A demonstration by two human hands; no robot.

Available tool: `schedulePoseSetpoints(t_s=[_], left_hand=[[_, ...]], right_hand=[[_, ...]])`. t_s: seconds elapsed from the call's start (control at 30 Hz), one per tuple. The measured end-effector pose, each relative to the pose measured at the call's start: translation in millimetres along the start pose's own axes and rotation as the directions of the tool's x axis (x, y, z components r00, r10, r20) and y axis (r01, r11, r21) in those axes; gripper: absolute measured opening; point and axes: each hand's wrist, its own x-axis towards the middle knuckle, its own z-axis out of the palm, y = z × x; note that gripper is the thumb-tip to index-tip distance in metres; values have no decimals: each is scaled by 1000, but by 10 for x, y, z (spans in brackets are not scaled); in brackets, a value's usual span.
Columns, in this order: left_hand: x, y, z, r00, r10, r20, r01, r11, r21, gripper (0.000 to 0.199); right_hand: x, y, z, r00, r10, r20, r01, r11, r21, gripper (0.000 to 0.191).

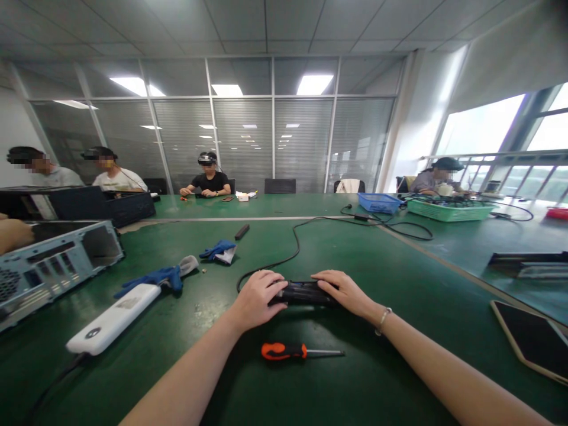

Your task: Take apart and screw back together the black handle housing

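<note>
left hand [256, 299] curls its fingers over the left end of an oblong black plastic device [306, 294], thumb along the near side; the right hand [344, 290] has its fingers closed on the opposite end. from the head view, the device sits between the two hands, on or just above the green worktop [377, 378]; i cannot tell which. nearer lies an orange-and-black-handled screwdriver [286, 351], metal shaft pointing right. a thin black cable [297, 242] runs behind the left hand. further left are a white oblong plastic box [115, 319] and a blue-and-grey glove [155, 279]; at far right, a dark-screened phone [532, 337].
</note>
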Motion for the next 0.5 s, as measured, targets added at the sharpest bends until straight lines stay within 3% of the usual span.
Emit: schedulePoseSetpoints(t_s=[0.13, 0.2, 0.3, 0.5], left_hand=[[-4, -67, 87, 993, -113, -44, 112, 993, -21, 44], [-8, -96, 138, 984, -173, -28, 171, 983, -60, 45], [-17, -144, 195, 971, -240, -5, 238, 963, -125, 46], [-41, -280, 157, 965, -247, 91, 263, 912, -313, 48]], right_hand=[[-45, -6, -36, 1000, -1, 14, -1, 995, 103, 47], [-55, 5, -24, 1000, -16, 22, 14, 998, 67, 54], [-56, 26, 11, 999, -32, 24, 31, 999, 26, 48], [-52, 46, 40, 998, -54, 14, 53, 998, 45, 40]])
